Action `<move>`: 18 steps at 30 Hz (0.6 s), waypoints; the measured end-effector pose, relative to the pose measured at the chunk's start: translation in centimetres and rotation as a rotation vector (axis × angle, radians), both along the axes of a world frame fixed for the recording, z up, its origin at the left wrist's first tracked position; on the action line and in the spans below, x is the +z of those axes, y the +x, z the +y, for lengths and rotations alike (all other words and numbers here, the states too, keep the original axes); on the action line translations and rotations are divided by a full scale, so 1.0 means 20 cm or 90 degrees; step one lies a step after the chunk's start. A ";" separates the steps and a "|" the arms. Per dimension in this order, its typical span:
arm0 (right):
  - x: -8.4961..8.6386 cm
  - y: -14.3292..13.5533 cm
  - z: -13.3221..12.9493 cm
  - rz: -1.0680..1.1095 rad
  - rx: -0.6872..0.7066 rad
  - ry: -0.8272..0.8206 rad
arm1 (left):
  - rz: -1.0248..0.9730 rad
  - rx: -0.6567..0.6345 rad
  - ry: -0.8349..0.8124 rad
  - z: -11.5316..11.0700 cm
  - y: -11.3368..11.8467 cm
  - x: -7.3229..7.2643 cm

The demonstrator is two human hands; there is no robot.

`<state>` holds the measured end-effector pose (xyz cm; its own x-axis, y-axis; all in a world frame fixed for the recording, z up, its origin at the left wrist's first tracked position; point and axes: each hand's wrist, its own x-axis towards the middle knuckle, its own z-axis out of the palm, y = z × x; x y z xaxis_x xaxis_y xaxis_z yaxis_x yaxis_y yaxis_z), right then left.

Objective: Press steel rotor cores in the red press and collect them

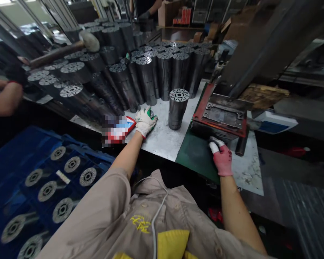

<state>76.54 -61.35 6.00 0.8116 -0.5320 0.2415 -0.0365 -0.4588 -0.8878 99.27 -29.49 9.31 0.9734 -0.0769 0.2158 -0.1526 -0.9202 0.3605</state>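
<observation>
My left hand (145,121), in a white glove with green on the palm side, rests on the metal tabletop (162,142). Its fingers curl about a small round greyish piece, mostly hidden by the glove. Just left of it lies a red-edged panel (118,130), partly blurred out. A dark cylindrical stack of slotted metal laminations (178,108) stands upright between my hands. My right hand (221,158), in a pink glove with white fingertips, is over the green mat (196,153). Its fingers are bent together by the front edge of a red-framed metal fixture (223,117); anything pinched there is too small to name.
Many similar stacks (164,73) stand behind, with a mallet (89,41) above those at left. Blue trays (9,154) hold cylinders at lower left. A dark bar (242,144) and white-and-blue device (275,122) sit right. Another person's arm (5,97) shows far left.
</observation>
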 end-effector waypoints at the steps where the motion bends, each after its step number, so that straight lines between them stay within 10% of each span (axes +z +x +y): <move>1: 0.00 0.00 0.00 -0.002 0.001 0.002 | 0.003 -0.008 -0.008 0.00 -0.01 0.02; 11: 0.00 0.01 0.01 -0.011 0.000 0.010 | -0.307 -0.329 -0.108 -0.40 -0.17 0.60; 18: -0.01 0.03 0.00 -0.027 0.014 0.024 | -0.210 -0.281 -0.022 -0.53 -0.17 0.65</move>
